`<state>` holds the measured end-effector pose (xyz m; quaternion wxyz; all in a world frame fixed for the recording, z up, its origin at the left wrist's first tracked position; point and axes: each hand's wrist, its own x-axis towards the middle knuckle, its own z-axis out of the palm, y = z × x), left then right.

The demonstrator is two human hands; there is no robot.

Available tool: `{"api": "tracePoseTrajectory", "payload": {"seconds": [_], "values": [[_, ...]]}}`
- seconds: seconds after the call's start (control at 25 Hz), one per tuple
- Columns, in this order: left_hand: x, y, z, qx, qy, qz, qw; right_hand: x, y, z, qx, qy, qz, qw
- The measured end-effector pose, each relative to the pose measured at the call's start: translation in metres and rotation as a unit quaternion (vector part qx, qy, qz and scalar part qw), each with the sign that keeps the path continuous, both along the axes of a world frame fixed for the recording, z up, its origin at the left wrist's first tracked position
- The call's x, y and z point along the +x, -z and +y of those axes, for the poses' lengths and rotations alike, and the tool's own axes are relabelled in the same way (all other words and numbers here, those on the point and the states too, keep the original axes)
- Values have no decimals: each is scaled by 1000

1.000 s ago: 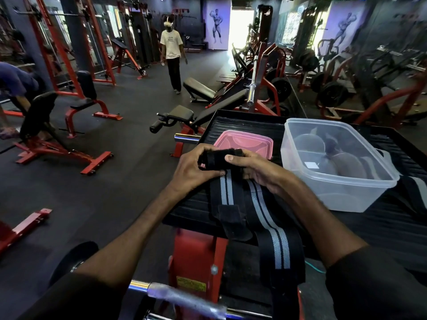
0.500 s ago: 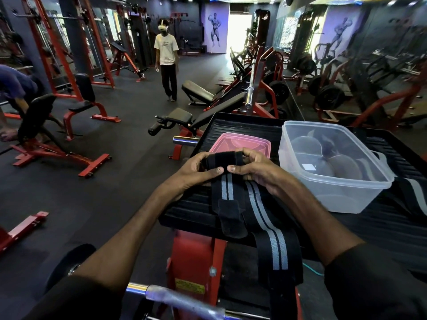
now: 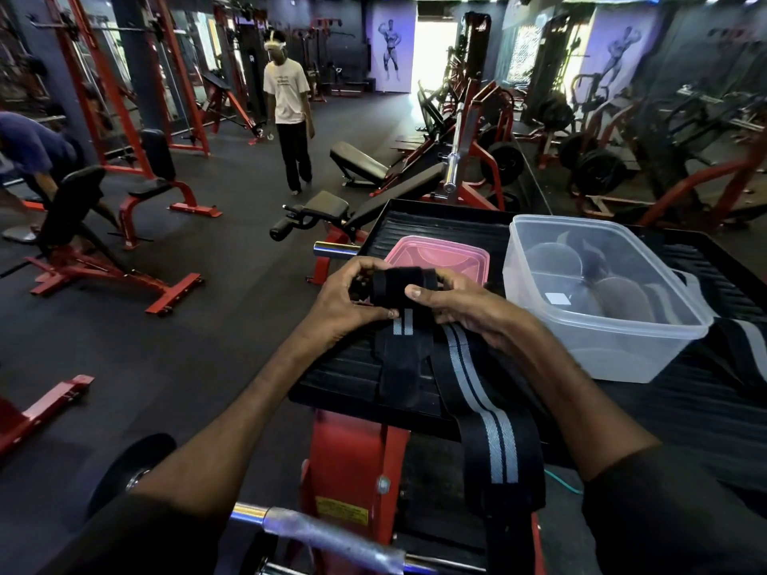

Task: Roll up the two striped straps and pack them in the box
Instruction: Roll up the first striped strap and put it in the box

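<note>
Striped strap (image 3: 398, 284): mostly rolled up; a short tail is left flat on the worktop (image 3: 436, 226).
Left hand (image 3: 348, 305): its fingers (image 3: 365, 267) are curled round one end of the roll.
Right hand (image 3: 460, 309): the other end is pinched.
Second strap (image 3: 485, 417): not rolled yet; it is laid beside the first and hangs off the edge.
Box (image 3: 622, 325): open, near the hands; nothing packed can be made out.
Left to do: most of the job, it is judged.

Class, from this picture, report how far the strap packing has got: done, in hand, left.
Done: most of one strap is wound into a roll; the clear box stands open. In hand: left hand and right hand grip that roll, its short tail unrolled. Left: the long striped strap hanging over the platform is unrolled; neither is boxed.
</note>
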<state>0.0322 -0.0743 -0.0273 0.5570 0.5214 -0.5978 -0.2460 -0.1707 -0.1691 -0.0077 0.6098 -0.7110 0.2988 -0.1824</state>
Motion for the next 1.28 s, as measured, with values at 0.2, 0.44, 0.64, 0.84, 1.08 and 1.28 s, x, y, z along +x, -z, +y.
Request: {"api": "tracePoseTrajectory", "payload": {"seconds": [0.2,0.44,0.64,0.84,1.08,1.28], "values": [[5,0,5,150,124,151,969,0,1,2,18,42,-72,996],[1,-2,3,195,95,115,969,0,0,6,-25,39,-109,993],[2,2,6,134,63,98,984,2,-4,8,-60,12,-101,993],[2,0,5,97,60,68,991,-1,-14,5,172,-1,-171,970],[7,0,2,53,16,93,994,4,-2,4,-4,-3,-3,1000],[4,1,2,80,66,112,988,2,-2,-1,19,23,-47,998]]}}
